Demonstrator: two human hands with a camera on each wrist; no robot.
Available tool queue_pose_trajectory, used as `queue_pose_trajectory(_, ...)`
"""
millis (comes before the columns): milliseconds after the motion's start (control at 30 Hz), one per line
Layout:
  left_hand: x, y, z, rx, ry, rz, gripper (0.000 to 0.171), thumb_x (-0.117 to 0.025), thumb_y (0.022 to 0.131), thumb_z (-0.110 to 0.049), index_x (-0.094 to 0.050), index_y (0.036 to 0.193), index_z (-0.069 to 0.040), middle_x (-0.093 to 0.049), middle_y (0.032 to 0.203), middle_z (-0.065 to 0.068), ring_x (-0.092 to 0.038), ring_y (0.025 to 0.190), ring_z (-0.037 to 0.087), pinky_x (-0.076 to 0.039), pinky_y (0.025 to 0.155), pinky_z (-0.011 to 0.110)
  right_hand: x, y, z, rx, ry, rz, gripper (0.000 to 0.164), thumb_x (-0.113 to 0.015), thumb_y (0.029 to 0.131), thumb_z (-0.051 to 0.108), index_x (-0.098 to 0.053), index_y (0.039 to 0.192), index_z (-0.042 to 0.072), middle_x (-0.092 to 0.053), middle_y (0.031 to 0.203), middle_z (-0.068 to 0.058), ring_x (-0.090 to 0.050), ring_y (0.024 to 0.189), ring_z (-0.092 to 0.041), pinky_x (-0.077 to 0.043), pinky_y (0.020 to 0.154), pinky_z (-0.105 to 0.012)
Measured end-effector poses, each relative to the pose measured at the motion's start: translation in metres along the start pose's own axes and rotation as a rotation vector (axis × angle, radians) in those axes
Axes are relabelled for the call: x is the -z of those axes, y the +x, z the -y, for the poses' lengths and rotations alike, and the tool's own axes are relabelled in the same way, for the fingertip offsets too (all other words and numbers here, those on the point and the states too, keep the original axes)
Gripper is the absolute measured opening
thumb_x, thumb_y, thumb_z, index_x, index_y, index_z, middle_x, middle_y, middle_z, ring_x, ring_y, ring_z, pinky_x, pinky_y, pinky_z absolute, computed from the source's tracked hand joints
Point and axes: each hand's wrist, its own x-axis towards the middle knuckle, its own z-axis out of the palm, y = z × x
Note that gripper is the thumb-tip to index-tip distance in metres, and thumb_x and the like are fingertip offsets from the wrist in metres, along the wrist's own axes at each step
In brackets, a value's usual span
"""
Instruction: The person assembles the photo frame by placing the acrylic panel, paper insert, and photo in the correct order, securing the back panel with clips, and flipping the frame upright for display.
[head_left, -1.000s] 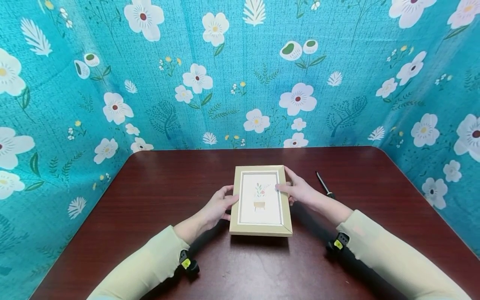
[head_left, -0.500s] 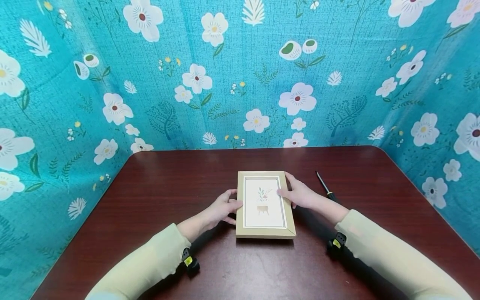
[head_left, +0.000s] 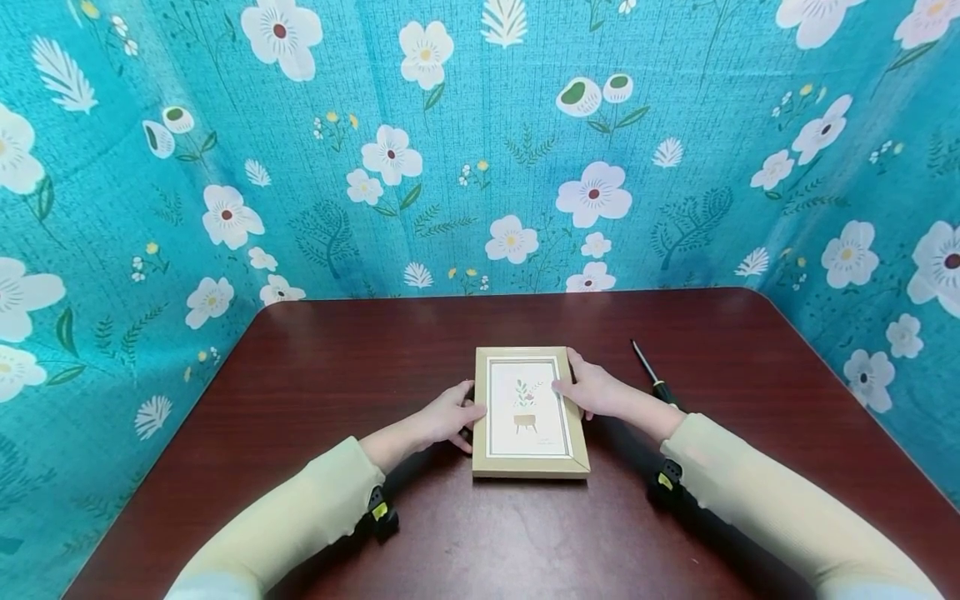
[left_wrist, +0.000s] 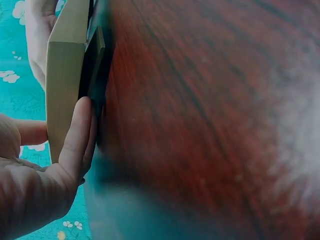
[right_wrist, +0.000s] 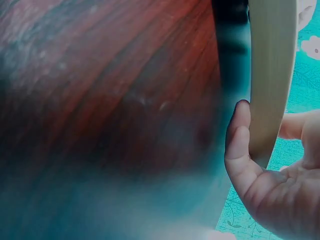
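Observation:
A picture frame with a pale wood border lies face up between both hands, its print showing a plant in a pot on legs. At its left edge my left hand grips it, thumb on the front and fingers curled beneath, as the left wrist view shows the frame's side. My right hand holds the right edge, thumb over the front; in the right wrist view its fingers curl under the frame's side. A dark piece juts from the frame's back in the left wrist view.
A screwdriver with a dark handle lies on the dark red-brown table, just beyond the right forearm. A blue flowered cloth hangs behind and at both sides of the table.
The frame, held by both hands, has moved slightly right and down toward the table, nearer to me. Both hands keep their hold; the screwdriver stays in place.

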Motion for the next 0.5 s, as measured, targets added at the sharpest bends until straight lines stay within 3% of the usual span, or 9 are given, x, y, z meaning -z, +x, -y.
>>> queue_pose_trajectory(300,0.001,0.002,-0.0059,0.005,0.14,0.003,0.051,-0.048,0.098,-0.006,-0.028,0.144,0.004,-0.063,0.092,0.014,-0.063,0.073,0.021,-0.055,0.053,0.042,-0.0025,0.0034,-0.0008,-0.033,-0.049,0.019,0.073,-0.05,0.101,0.019,-0.003,0.147,-0.013,-0.059,0.076,-0.015,-0.055,0.045,-0.02,-0.049,0.046,-0.033)
queue_pose_trajectory(500,-0.0005,0.0004,-0.0097,0.021,0.232,0.004,0.048,-0.047,0.099,-0.008,-0.029,0.142,0.004,-0.064,0.089,0.011,-0.062,0.068,0.021,-0.055,0.054,0.041,-0.0022,0.0048,0.0005,-0.037,-0.069,0.028,0.073,-0.049,0.102,0.021,-0.003,0.148,-0.012,-0.06,0.066,-0.012,-0.057,0.046,-0.02,-0.047,0.046,-0.031)
